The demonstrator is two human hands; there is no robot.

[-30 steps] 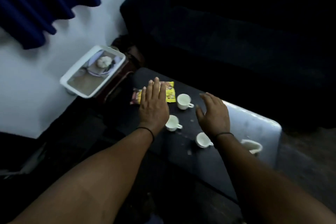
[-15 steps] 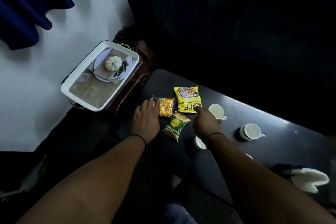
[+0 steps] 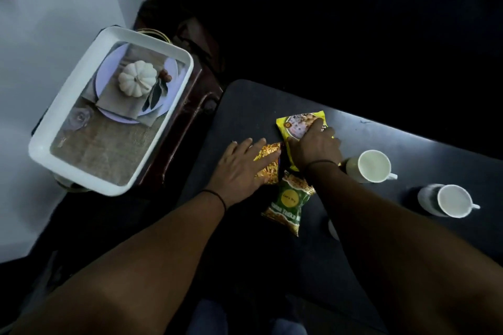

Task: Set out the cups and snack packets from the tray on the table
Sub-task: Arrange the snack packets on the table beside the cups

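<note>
Three snack packets lie close together on the dark table (image 3: 245,106). My left hand (image 3: 242,168) rests flat with straight fingers on the orange-yellow packet (image 3: 268,163). My right hand (image 3: 315,144) lies on the yellow packet (image 3: 295,124), fingers spread over it. A green packet (image 3: 290,205) sits just below both hands, untouched. Two white cups stand to the right: one (image 3: 371,166) beside my right wrist, another (image 3: 451,200) further right. My right forearm mostly hides a third cup (image 3: 332,229). The white tray (image 3: 114,185) stands on a stand at the left.
The tray's bottom shows a printed picture of a white pumpkin (image 3: 137,77) on a plate. A dark wooden stand (image 3: 190,106) sits between tray and table. A dark sofa fills the back. A pale wall is at the left.
My right hand has moved up onto the yellow packet, and my left hand has slid right onto the orange-yellow packet. The view has come closer.
</note>
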